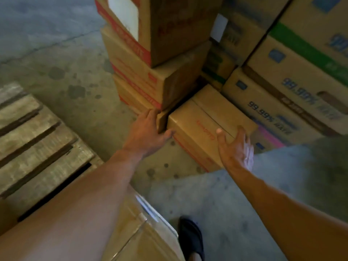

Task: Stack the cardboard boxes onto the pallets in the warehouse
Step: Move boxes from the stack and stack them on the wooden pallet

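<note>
Head view: both hands reach toward a low cardboard box (203, 117) on the concrete floor (75, 72), at the foot of a taller box stack (150, 72). The left hand (148, 132), fingers straight, touches the box's near left corner. The right hand (235, 146) is spread open at its right edge, contact unclear. Neither grips yet. Likely step: pickup. Next, clamp both sides, lift, and turn to the wooden pallet (37, 140) on the left.

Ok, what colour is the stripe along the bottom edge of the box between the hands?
Red stripe on the box; head view.
</note>
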`<state>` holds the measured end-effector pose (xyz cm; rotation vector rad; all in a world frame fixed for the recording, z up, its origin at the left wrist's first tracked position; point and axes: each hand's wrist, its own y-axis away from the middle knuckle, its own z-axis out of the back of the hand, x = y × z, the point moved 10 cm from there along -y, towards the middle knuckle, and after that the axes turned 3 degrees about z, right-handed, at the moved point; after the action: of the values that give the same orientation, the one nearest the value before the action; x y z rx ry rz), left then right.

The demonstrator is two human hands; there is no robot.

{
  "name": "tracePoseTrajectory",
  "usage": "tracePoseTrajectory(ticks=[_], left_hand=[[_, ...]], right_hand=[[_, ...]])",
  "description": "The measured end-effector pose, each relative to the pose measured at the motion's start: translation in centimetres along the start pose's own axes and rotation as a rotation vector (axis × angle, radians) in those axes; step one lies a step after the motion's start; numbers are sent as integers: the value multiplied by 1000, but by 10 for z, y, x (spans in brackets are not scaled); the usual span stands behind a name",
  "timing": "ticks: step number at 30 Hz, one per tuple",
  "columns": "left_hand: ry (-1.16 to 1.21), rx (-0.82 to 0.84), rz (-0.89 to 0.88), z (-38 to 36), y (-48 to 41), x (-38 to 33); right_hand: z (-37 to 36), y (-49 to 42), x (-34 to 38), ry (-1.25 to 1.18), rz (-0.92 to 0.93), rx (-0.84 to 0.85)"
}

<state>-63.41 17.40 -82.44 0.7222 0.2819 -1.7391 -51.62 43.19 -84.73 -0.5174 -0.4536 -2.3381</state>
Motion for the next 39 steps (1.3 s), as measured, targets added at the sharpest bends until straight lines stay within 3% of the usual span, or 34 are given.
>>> tracePoseTrajectory(ticks=[7, 13, 17, 22, 27, 31, 39], left_hand=[[-143, 100, -78, -125, -110, -1], [-245, 169, -77, -191, -167, 11], [-265, 209, 24, -224, -195, 37], [-243, 184, 120, -236, -211, 62], [92, 231, 188, -246, -190, 92], [495, 281, 262, -260, -141, 95], [678, 319, 233, -237, -56, 47]], right_hand=[[-75, -66, -123, -45, -216, 74], [-125, -72, -192, -63, -384, 121], [-149, -81, -214, -122, -459, 134], [-166, -87, -214, -237, -423, 164], [-168, -80, -234, -543, -597, 101], [-161, -73, -244, -743, -581, 106], [-90, -27, -266, -868, -549, 37]])
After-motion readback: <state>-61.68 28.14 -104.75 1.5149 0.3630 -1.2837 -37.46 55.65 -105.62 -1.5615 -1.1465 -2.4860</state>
